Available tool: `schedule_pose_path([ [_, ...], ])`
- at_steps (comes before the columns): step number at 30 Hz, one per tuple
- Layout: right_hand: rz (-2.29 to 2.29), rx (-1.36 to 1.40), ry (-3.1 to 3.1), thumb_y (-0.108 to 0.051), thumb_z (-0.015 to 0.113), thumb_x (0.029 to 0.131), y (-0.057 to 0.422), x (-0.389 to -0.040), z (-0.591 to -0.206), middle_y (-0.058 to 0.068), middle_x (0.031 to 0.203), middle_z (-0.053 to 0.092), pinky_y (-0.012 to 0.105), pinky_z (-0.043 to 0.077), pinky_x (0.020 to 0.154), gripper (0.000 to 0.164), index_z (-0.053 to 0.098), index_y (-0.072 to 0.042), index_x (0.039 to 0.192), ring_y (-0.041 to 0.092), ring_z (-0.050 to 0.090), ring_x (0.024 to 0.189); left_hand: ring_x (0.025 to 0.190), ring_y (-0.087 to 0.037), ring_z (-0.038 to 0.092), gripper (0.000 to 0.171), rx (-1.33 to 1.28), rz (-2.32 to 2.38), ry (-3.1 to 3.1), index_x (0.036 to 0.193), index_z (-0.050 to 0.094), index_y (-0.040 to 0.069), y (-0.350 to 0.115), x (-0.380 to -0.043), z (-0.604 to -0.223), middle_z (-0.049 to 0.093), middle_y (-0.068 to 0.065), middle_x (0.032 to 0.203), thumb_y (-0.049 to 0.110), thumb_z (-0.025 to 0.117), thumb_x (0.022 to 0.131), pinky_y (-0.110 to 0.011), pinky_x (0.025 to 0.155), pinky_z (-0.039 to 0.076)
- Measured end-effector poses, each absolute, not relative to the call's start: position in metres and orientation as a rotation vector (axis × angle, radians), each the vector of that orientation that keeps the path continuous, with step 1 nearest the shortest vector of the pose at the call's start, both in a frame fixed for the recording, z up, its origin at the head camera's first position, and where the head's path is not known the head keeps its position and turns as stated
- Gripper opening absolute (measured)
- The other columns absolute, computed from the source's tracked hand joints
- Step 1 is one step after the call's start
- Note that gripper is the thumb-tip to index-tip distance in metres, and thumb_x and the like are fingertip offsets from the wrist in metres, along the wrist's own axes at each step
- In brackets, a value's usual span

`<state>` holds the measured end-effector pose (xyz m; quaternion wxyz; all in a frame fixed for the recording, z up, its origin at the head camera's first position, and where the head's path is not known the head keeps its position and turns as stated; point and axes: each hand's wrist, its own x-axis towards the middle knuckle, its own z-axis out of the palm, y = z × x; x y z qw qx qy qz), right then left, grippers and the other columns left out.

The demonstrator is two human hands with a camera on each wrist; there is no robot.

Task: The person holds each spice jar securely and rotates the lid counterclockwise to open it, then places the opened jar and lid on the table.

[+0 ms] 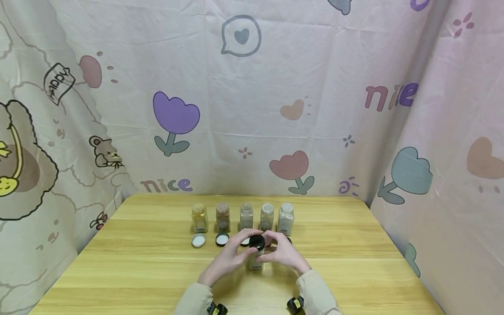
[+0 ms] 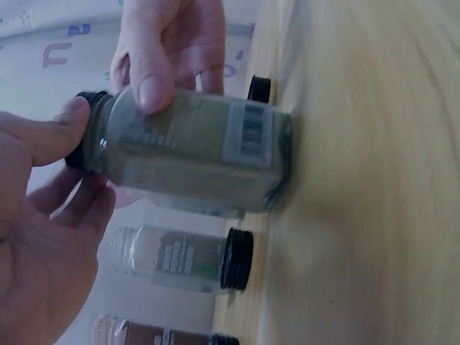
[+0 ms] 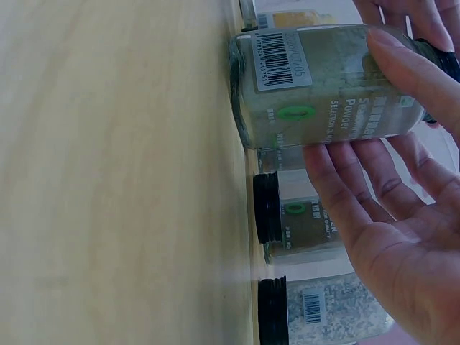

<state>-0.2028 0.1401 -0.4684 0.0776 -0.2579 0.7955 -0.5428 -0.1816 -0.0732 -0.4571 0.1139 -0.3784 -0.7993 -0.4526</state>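
Between both hands stands a clear jar of grey-beige powder [image 1: 256, 264], bearing a barcode label and a green oval mark. Its black lid [image 1: 257, 242] is on top. My left hand [image 1: 231, 259] has thumb and fingers curled round the lid, as the left wrist view shows at the lid's edge [image 2: 85, 136]. My right hand [image 1: 284, 253] grips the jar's body, thumb on one side and fingers on the other; the right wrist view shows this hold on the glass [image 3: 330, 86]. The jar's base is close over the table.
Behind the hands is a row of lidless jars: yellow [image 1: 200, 221], brown [image 1: 222, 220], and three paler ones [image 1: 286, 220]. Round lids lie in front of them, such as a white-lined one [image 1: 198, 240] and a black-rimmed one [image 1: 222, 239]. A printed curtain [image 1: 236, 109] hangs behind the wooden table [image 1: 118, 262].
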Motion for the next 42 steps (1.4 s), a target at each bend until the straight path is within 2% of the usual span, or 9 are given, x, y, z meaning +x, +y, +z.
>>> schedule_pose_path([
  [5,-1.614,-0.776,2.389,-0.011,0.088,0.075,0.140,-0.203,-0.468,0.006,0.101,0.066,0.026,0.059,0.096,0.042,0.065,-0.006,0.110,0.022,0.065,0.099,0.116,-0.025,0.060,0.042,-1.021,-1.265,-2.326,0.131,0.063,0.009,-0.066,-0.179,-0.458,0.061,-0.008,0.125,0.015,0.072,0.091,-0.040,0.101,0.055],
  [8,-1.605,-0.784,2.393,-0.012,0.088,0.076,0.141,-0.203,-0.468,0.005,0.100,0.066,0.027,0.059,0.096,0.040,0.065,-0.006,0.109,0.020,0.065,0.098,0.117,-0.024,0.059,0.043,-0.982,-1.267,-2.335,0.132,0.063,0.009,-0.063,-0.177,-0.458,0.061,-0.008,0.126,0.017,0.073,0.091,-0.043,0.101,0.054],
  [15,-1.597,-0.784,2.411,-0.011,0.086,0.076,0.141,-0.203,-0.469,0.006,0.102,0.065,0.027,0.060,0.095,0.040,0.065,-0.006,0.110,0.011,0.063,0.096,0.137,-0.033,0.050,0.046,-1.019,-1.316,-2.394,0.139,0.057,0.009,-0.067,-0.177,-0.458,0.055,-0.010,0.147,0.024,0.066,0.097,-0.058,0.111,0.046],
  [21,-1.603,-0.792,2.415,-0.009,0.088,0.074,0.141,-0.203,-0.470,0.009,0.103,0.069,0.026,0.060,0.095,0.050,0.065,-0.005,0.118,0.014,0.066,0.099,0.131,-0.034,0.057,0.042,-1.163,-1.344,-2.334,0.139,0.055,0.006,-0.071,-0.181,-0.460,0.059,-0.015,0.143,0.011,0.061,0.098,-0.046,0.110,0.052],
  [26,-1.598,-0.776,2.408,-0.011,0.088,0.074,0.141,-0.202,-0.469,0.006,0.100,0.066,0.023,0.058,0.095,0.044,0.065,-0.006,0.111,0.020,0.065,0.101,0.121,-0.027,0.060,0.039,-1.039,-1.330,-2.313,0.133,0.061,0.010,-0.066,-0.180,-0.461,0.062,-0.008,0.131,0.016,0.067,0.095,-0.039,0.103,0.055],
  [31,-1.589,-0.808,2.398,-0.010,0.087,0.074,0.142,-0.204,-0.468,0.007,0.098,0.065,0.026,0.059,0.096,0.041,0.065,-0.005,0.108,0.015,0.064,0.096,0.118,-0.023,0.057,0.041,-0.957,-1.364,-2.269,0.133,0.062,0.007,-0.063,-0.179,-0.462,0.057,-0.008,0.129,0.016,0.069,0.094,-0.035,0.102,0.053],
  [34,-1.587,-0.840,2.377,-0.010,0.087,0.075,0.145,-0.205,-0.468,0.007,0.099,0.067,0.028,0.059,0.096,0.041,0.065,-0.004,0.109,0.013,0.063,0.095,0.117,-0.023,0.059,0.042,-0.938,-1.369,-2.261,0.137,0.058,0.005,-0.064,-0.180,-0.461,0.056,-0.011,0.130,0.014,0.065,0.097,-0.036,0.102,0.055],
  [39,-1.571,-0.874,2.335,-0.010,0.086,0.075,0.155,-0.208,-0.467,0.005,0.104,0.067,0.028,0.058,0.096,0.044,0.064,-0.003,0.112,0.010,0.063,0.096,0.125,-0.028,0.057,0.040,-0.914,-1.313,-2.255,0.143,0.052,0.003,-0.065,-0.180,-0.458,0.058,-0.013,0.137,0.009,0.052,0.103,-0.046,0.106,0.052],
  [42,-1.564,-0.874,2.299,-0.008,0.087,0.073,0.160,-0.209,-0.466,0.003,0.105,0.067,0.027,0.058,0.096,0.046,0.064,-0.002,0.113,0.008,0.063,0.096,0.123,-0.028,0.056,0.038,-0.913,-1.290,-2.235,0.142,0.053,0.003,-0.065,-0.180,-0.457,0.061,-0.013,0.136,0.006,0.048,0.104,-0.044,0.103,0.051],
])
